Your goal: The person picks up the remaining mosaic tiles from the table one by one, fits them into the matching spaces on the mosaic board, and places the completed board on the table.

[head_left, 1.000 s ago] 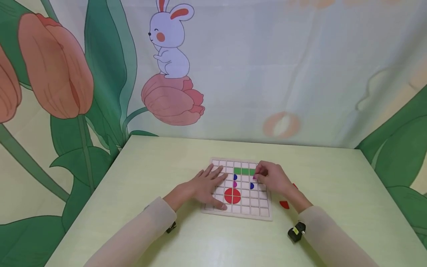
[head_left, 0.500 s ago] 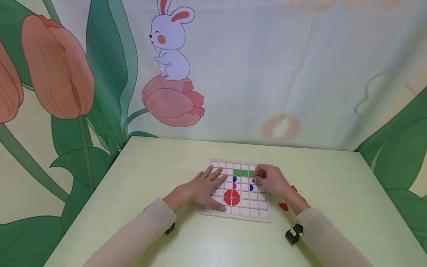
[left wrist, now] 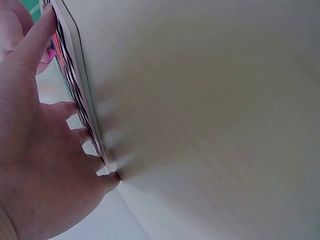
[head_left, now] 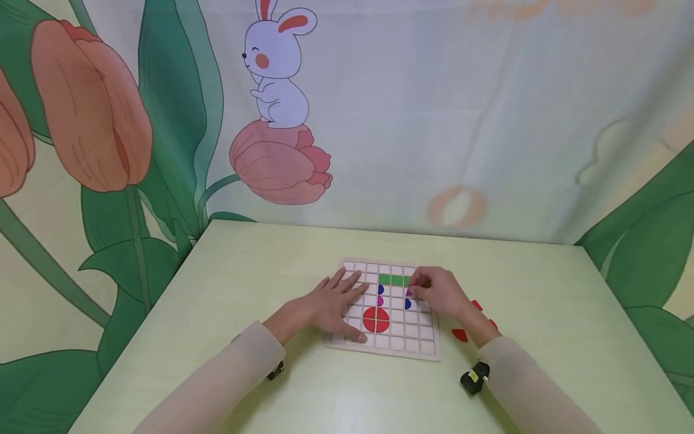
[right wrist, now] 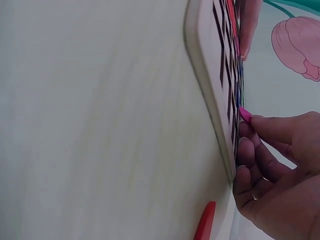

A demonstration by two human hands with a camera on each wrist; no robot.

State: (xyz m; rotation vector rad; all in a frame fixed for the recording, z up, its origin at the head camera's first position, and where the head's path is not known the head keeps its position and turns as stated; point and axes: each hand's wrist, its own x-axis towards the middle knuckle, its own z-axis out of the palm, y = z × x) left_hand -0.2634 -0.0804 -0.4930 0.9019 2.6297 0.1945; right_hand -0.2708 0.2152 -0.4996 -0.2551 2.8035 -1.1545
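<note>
A pale square grid board (head_left: pixel 412 331) lies on the table under both hands. My left hand (head_left: pixel 335 304) rests on its left side with fingers spread; in the left wrist view the thumb and fingertips reach over the board's edge. Between thumb and finger, my right hand (head_left: pixel 438 292) pinches a small pink piece (right wrist: pixel 245 114) above the board's right part. Nearby on the grid are a green strip (head_left: pixel 397 280), a blue half-circle (head_left: pixel 381 289), another blue half-circle (head_left: pixel 408 304), a pink half-circle (head_left: pixel 381 301) and a red circle (head_left: pixel 383 314) of quarter pieces.
Right of the board, by the right forearm, lie loose red pieces, including a rounded red piece (head_left: pixel 459 335) and another red piece (head_left: pixel 476 305). The pale table (head_left: pixel 260 253) ends at a printed curtain (head_left: pixel 390 120) with a rabbit and tulips.
My right hand, with the pink piece pinched, has shifted slightly left over the board, nearer the right-hand blue half-circle. The left hand stays in place on the board.
</note>
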